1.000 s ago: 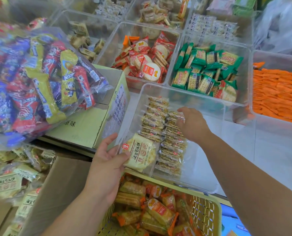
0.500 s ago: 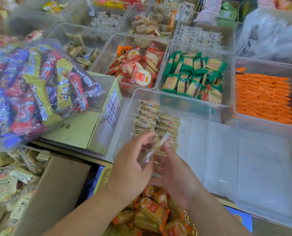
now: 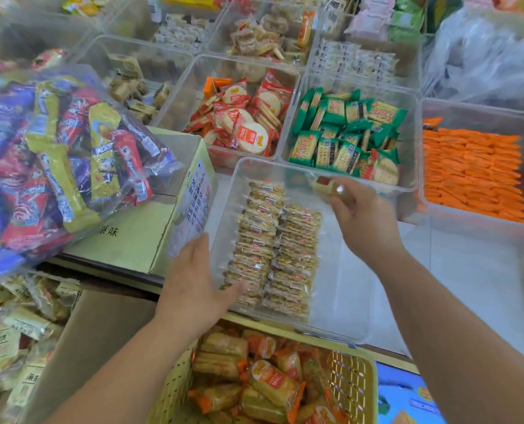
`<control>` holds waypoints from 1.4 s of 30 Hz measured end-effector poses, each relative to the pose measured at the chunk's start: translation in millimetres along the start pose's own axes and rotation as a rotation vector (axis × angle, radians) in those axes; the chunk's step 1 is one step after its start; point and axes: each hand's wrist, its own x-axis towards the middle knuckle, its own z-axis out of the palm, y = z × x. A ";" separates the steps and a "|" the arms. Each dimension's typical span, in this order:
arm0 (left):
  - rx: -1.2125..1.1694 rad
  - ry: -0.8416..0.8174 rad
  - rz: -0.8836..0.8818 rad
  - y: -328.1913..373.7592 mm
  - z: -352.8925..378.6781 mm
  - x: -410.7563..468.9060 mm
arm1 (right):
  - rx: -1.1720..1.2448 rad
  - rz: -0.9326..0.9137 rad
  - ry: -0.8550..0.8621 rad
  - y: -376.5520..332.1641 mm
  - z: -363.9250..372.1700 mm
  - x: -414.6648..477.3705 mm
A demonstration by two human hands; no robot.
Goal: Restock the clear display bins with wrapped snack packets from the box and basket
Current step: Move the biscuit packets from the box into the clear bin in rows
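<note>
Clear plastic display bin (image 3: pixel 346 286), front centre, holds two rows of clear-wrapped cracker packets (image 3: pixel 273 249) in its left half. Behind it: bins of red-wrapped round biscuits (image 3: pixel 248 130) and green-wrapped crackers (image 3: pixel 343 139). Right: bin of orange-wrapped sticks (image 3: pixel 471 175). Left: pale green cardboard box (image 3: pixel 126 243) under a clear bag of mixed sweets (image 3: pixel 56 154). Nearest: yellow perforated plastic basket (image 3: pixel 351 377).

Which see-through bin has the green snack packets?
The clear bin just behind the half-filled one. Its packets have green wrappers; the bin to its left holds red ones and the bin to its right orange ones.
</note>
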 end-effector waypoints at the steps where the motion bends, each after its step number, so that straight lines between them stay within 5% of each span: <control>1: -0.048 -0.063 -0.048 -5.2 2.9 2.7 | -0.089 -0.048 -0.033 3.9 4.2 14.0; 8: -0.106 -0.152 -0.097 -22.5 23.3 6.0 | -0.488 -0.086 -0.339 20.7 64.7 66.1; 26: -0.104 -0.134 -0.046 -28.4 24.0 10.7 | -0.529 0.022 -0.689 28.1 110.0 78.1; 35: -0.010 -0.043 0.121 -25.3 1.9 -26.4 | -0.374 -0.047 -0.300 -15.8 78.4 0.1; 42: -0.120 0.234 0.218 -78.0 -38.1 -118.3 | -0.145 -0.321 -0.367 -102.5 94.2 -121.5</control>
